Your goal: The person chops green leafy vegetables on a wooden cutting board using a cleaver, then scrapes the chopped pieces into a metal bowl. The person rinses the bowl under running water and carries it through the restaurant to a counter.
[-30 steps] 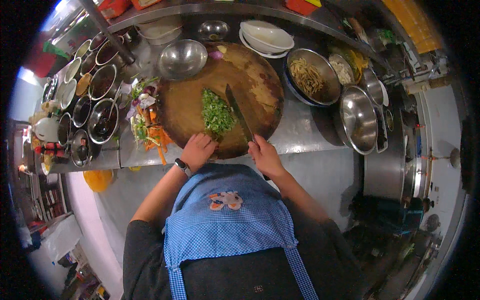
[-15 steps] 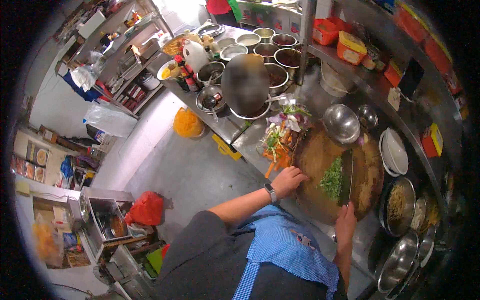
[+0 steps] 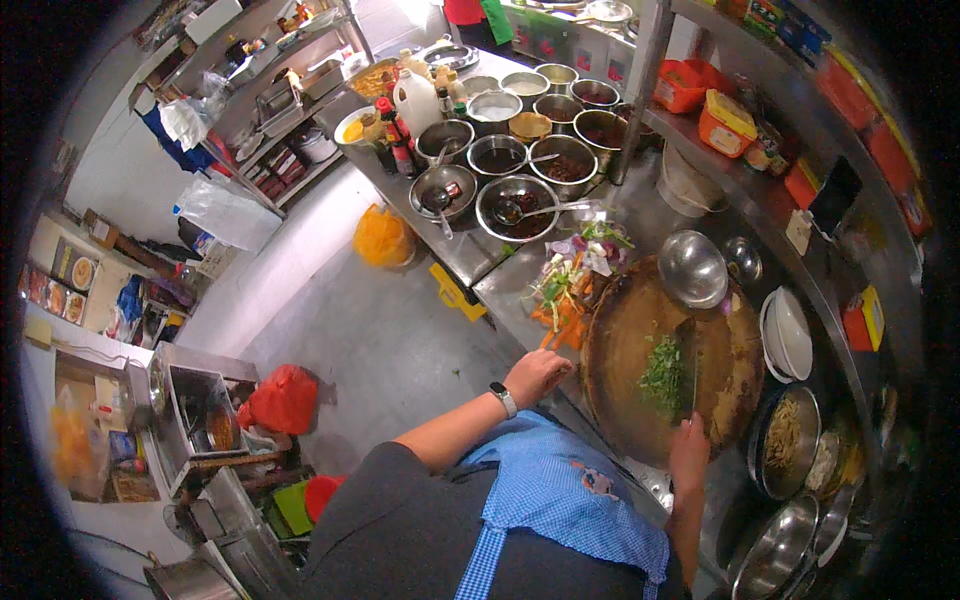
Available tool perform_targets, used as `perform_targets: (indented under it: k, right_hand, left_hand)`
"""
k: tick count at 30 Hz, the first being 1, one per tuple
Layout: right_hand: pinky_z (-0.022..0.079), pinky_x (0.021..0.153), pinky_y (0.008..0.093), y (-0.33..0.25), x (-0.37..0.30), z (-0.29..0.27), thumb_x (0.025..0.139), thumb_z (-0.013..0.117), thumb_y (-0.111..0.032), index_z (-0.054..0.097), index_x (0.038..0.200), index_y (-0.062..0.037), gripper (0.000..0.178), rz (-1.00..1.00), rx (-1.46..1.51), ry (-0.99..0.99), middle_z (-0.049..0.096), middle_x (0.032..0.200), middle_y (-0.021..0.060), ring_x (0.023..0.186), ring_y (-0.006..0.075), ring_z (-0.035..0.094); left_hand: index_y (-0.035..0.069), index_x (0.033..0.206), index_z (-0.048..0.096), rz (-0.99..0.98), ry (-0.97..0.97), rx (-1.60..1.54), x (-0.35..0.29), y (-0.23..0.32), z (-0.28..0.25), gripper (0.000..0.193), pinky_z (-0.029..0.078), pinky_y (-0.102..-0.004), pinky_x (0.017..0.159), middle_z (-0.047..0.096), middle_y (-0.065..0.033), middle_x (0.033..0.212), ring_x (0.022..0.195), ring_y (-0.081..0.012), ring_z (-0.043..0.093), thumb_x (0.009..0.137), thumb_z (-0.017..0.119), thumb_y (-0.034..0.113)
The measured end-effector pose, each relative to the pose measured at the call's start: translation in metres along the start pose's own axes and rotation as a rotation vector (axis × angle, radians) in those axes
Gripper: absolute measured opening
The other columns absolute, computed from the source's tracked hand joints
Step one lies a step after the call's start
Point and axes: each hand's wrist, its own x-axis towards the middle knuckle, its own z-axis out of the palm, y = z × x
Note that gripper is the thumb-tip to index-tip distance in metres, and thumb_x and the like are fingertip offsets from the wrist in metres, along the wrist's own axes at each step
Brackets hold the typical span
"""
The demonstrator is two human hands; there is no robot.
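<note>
From my remote station I see the right hand with its fingers wrapped round the handle of a kitchen knife, the blade pointing away across a round wooden chopping board. The chopped greens lie heaped mid-board, just left of the blade. The left hand is off the board, near the front edge of the steel tabletop, fingers loosely bent; I can't tell whether they pinch anything. My main worry is a cut: were that hand brought to the heap with the knife this close, its fingertips could meet the edge. A sideways swing of the blade could scatter the greens, since nothing fences them in. Swung further out, the tip might knock the steel bowl at the board's far rim. A careless brush of the left wrist could drag orange vegetable strips onto the floor.
</note>
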Motion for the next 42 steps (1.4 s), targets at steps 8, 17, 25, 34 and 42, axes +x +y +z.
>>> perform_targets:
  k: [8, 17, 25, 34, 42]
  right_hand:
    - [0.044, 0.078, 0.0488, 0.001, 0.006, 0.002, 0.096, 0.040, -0.022, 0.043, 0.126, 0.0027, 0.039, 0.042, -0.102, -0.063, 0.059, 0.103, 0.0308, 0.096, 0.0460, 0.056]
    - [0.042, 0.086, 0.0452, 0.043, 0.017, 0.027, 0.095, 0.040, -0.019, 0.043, 0.125, 0.0046, 0.038, -0.209, -0.129, -0.078, 0.056, 0.109, 0.0298, 0.103, 0.0438, 0.052]
    - [0.040, 0.093, 0.0439, 0.063, 0.033, 0.026, 0.093, 0.043, -0.017, 0.043, 0.125, 0.0061, 0.040, -0.285, -0.294, -0.054, 0.051, 0.118, 0.0293, 0.111, 0.0424, 0.048]
    - [0.041, 0.095, 0.0430, 0.153, 0.068, 0.048, 0.092, 0.043, -0.015, 0.047, 0.122, 0.0031, 0.035, -1.048, -0.689, 0.425, 0.052, 0.118, 0.0273, 0.110, 0.0400, 0.049]
    - [0.048, 0.077, 0.0479, -0.021, -0.005, -0.007, 0.091, 0.048, -0.032, 0.055, 0.118, -0.0088, 0.036, 0.054, -0.062, -0.194, 0.062, 0.103, 0.0212, 0.090, 0.0390, 0.060]
  left_hand:
    - [0.011, 0.097, 0.058, 0.001, -0.097, -0.028, -0.006, -0.016, 0.008, 0.018, 0.046, -0.0390, 0.075, 0.059, -0.0079, 0.087, 0.085, -0.0300, 0.056, 0.079, 0.061, 0.009]
    - [0.011, 0.101, 0.058, -0.026, -0.086, 0.000, -0.020, -0.023, 0.009, 0.025, 0.046, -0.0408, 0.077, 0.059, -0.0086, 0.088, 0.087, -0.0302, 0.055, 0.077, 0.060, 0.009]
    - [0.011, 0.096, 0.058, 0.011, 0.034, 0.052, -0.026, -0.027, 0.012, 0.024, 0.046, -0.0407, 0.076, 0.058, -0.0087, 0.087, 0.086, -0.0304, 0.055, 0.074, 0.064, 0.004]
    - [0.013, 0.101, 0.058, -0.111, 0.040, 0.042, -0.046, -0.023, 0.007, 0.031, 0.046, -0.0407, 0.078, 0.058, -0.0089, 0.092, 0.088, -0.0314, 0.054, 0.072, 0.066, 0.007]
    - [0.005, 0.095, 0.066, -0.115, 0.096, 0.013, -0.033, -0.018, -0.012, 0.017, 0.046, -0.0398, 0.079, 0.064, -0.0131, 0.092, 0.088, -0.0314, 0.059, 0.079, 0.063, 0.012]
